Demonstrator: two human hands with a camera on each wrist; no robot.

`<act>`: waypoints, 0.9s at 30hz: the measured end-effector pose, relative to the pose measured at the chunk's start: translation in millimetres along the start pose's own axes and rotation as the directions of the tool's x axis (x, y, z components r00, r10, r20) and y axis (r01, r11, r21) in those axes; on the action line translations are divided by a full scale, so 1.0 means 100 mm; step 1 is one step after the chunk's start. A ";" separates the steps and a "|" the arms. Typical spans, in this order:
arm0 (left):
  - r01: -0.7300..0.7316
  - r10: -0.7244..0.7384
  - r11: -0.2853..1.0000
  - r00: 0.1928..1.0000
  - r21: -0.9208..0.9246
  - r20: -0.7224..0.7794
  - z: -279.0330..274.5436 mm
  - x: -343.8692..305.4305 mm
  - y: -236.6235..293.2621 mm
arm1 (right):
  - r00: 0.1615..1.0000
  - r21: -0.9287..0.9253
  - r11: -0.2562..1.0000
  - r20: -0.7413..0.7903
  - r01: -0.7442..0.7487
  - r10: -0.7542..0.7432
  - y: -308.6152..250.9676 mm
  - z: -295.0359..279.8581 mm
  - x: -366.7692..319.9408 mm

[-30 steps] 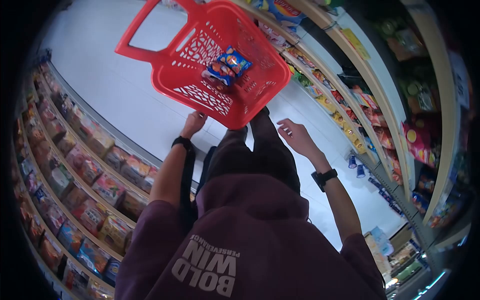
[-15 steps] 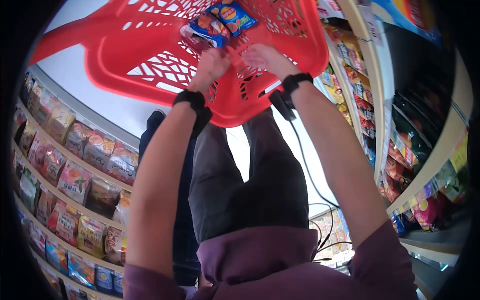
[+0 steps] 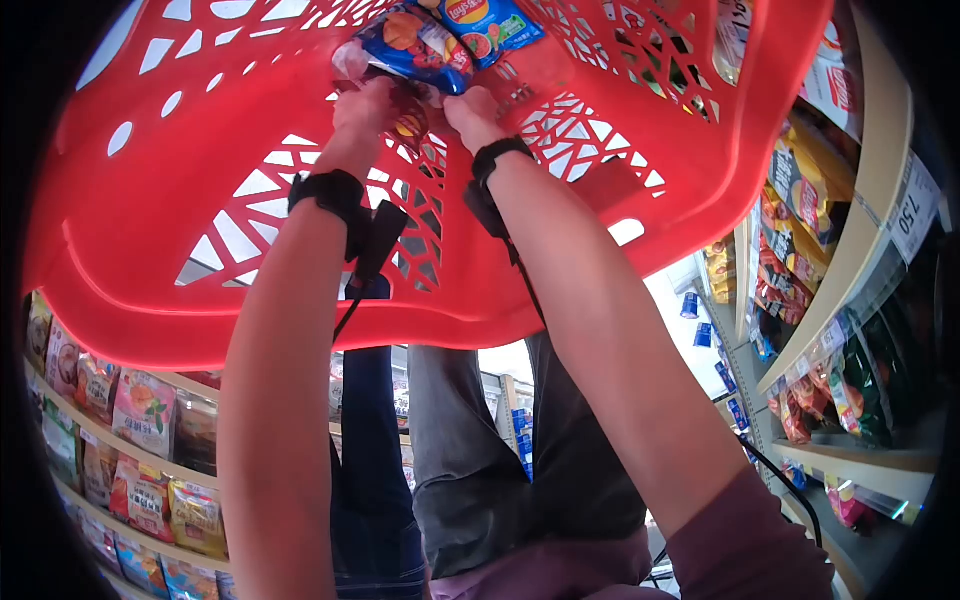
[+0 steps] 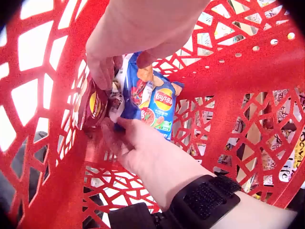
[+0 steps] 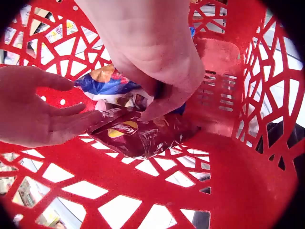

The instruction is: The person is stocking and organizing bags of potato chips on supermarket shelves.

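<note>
Both hands reach down into a red basket (image 3: 120, 230). My right hand (image 3: 470, 112) has its fingers curled at the edge of a dark red chip bag (image 5: 143, 136), pinching it. My left hand (image 3: 360, 110) touches the other end of that bag, its fingers fairly straight and the thumb apart in the right wrist view. Beside them lies a blue Lay's chip bag (image 3: 485, 28). Another blue bag with a chip picture (image 3: 412, 45) overlaps it. The hands partly cover the dark red bag in the head view.
Packaged food fills the shelves (image 3: 150, 450) on the left. More snack bags (image 3: 805, 185) stand on shelves at the right, near a price tag (image 3: 915, 210). Blue cans (image 3: 690, 305) are on the floor side. Another person's dark trouser leg (image 3: 375, 450) shows beside mine.
Both hands have gone from hanging outside the basket to deep inside it, at the chip bags. The view has come closer to the basket, which now fills the upper part.
</note>
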State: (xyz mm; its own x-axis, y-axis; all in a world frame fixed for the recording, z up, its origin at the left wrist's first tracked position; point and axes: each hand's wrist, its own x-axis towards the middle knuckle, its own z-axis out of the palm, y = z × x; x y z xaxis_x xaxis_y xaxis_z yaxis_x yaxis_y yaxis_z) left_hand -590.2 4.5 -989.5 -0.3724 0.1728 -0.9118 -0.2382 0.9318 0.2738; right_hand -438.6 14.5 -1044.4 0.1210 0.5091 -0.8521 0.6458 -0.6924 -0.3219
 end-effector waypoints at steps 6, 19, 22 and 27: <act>-0.046 0.044 0.998 0.998 -0.041 -0.038 0.19 0.24 -0.50 | 0.949 -0.156 0.936 0.069 0.314 -0.307 -0.13 -0.45 -0.39; 0.056 0.114 0.726 0.973 -0.686 0.200 0.46 -1.14 -0.25 | 0.801 -0.094 0.845 0.389 0.526 -0.455 -0.18 -1.90 -2.17; 0.200 -0.078 0.688 0.976 -0.698 0.203 0.39 -1.31 -0.22 | 0.842 -0.132 0.863 0.333 0.488 -0.425 -0.05 -2.09 -2.58; 0.051 0.144 0.611 0.974 -0.790 0.174 0.13 -2.29 0.03 | 0.917 0.279 0.960 0.384 -0.001 -0.110 0.03 -2.48 -2.91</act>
State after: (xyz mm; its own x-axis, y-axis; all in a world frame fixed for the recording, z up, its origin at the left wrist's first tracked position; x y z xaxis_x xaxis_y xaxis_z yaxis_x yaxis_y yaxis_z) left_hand -493.7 -28.5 -783.6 -0.2411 0.3579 -0.9021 -0.8732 0.3257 0.3626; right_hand -285.1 -9.0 -695.5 -0.2496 0.3470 -0.9040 0.4101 -0.8079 -0.4233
